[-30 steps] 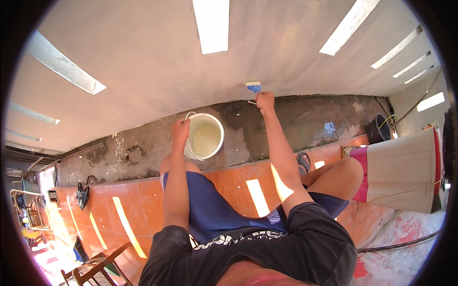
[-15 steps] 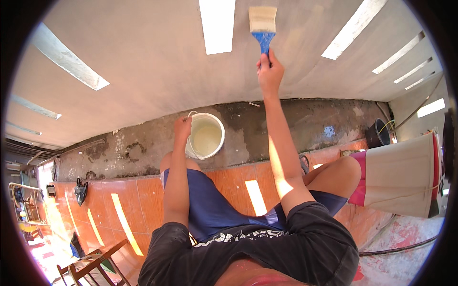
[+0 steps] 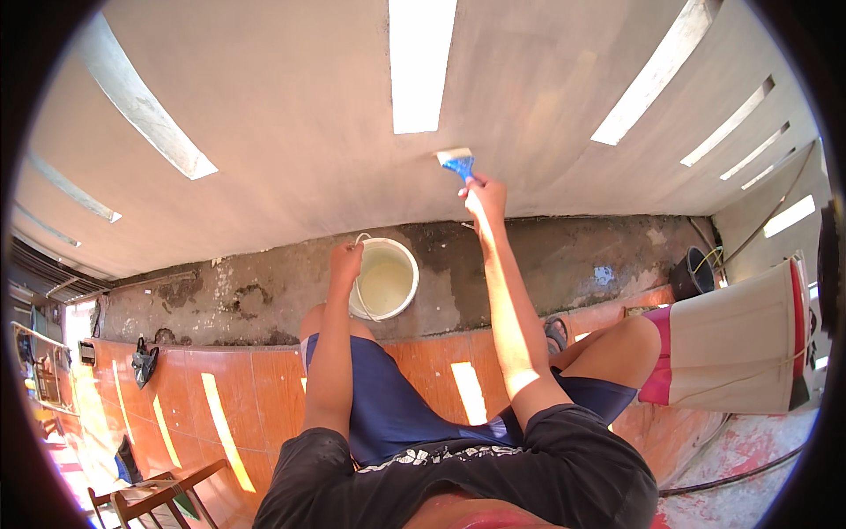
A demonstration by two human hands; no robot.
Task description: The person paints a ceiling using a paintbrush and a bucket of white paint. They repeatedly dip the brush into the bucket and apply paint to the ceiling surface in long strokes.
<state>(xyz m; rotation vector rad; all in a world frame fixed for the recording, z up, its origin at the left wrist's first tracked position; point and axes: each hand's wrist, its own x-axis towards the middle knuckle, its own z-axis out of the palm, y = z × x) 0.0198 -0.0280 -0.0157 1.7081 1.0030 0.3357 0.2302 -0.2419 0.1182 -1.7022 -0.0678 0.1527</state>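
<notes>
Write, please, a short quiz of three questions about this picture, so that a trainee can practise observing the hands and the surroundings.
1. True or false: the right hand holds the blue brush.
2. What does the left hand hold?
A) a black bag
B) the white bucket
C) a chair
3. What colour are the tiles in front of the person?

Key: 1. True. 2. B. 3. Orange.
</notes>
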